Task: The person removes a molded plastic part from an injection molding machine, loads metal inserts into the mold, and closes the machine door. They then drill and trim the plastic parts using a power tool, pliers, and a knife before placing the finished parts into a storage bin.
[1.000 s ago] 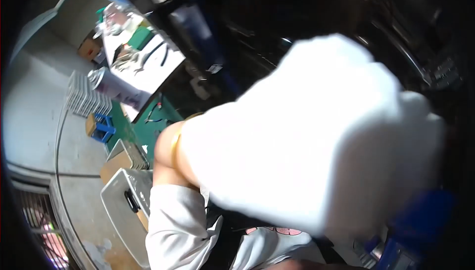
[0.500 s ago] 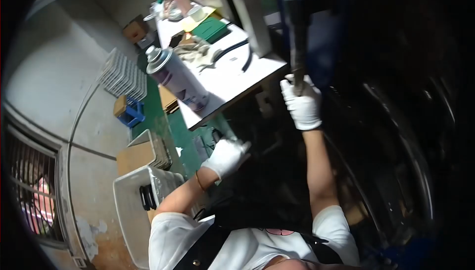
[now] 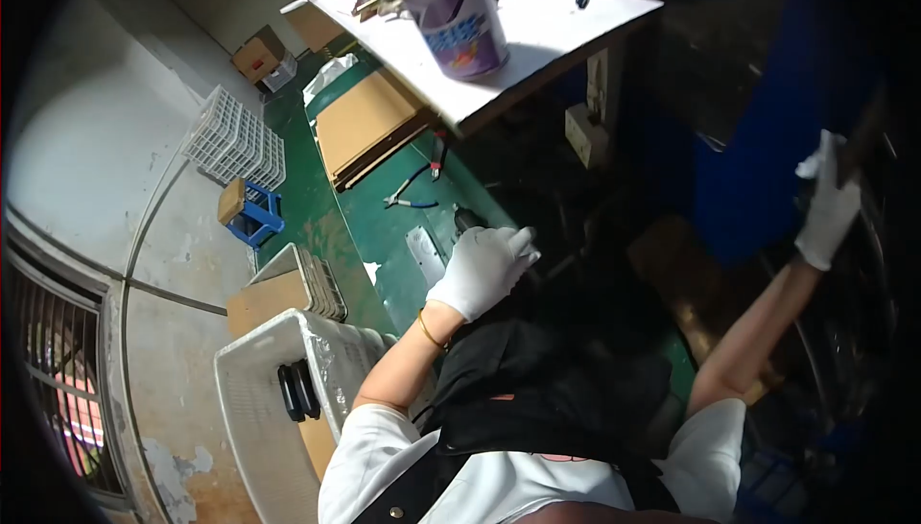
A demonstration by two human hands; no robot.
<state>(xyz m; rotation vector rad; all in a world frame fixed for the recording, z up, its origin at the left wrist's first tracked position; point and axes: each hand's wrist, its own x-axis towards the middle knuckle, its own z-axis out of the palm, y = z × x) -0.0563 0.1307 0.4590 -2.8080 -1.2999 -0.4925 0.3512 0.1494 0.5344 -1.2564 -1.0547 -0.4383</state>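
My left hand (image 3: pixel 484 273), in a white glove, is closed above the green work surface (image 3: pixel 384 255). Anything inside its curled fingers is hidden. A black object (image 3: pixel 468 220) shows just beyond its knuckles. Out at the right, my gloved right hand (image 3: pixel 827 212) is wrapped round a dark lever (image 3: pixel 856 154), dim against the dark machinery. Pliers (image 3: pixel 414 200) and a flat metal plate (image 3: pixel 424 253) lie on the green surface, beyond and left of my left hand.
A purple spray can (image 3: pixel 460 30) stands on the white shelf (image 3: pixel 542 39), whose edge juts over the green surface. Cardboard sheets (image 3: pixel 369 126) lie left of it. On the left are a large white bin (image 3: pixel 259 370), a blue stool (image 3: pixel 257 215) and white crates (image 3: pixel 230 140).
The view has shifted, and the white glove that filled it a second ago is now farther off. Since half a second ago, my right hand has moved right and lower with the lever. My left hand stays closed.
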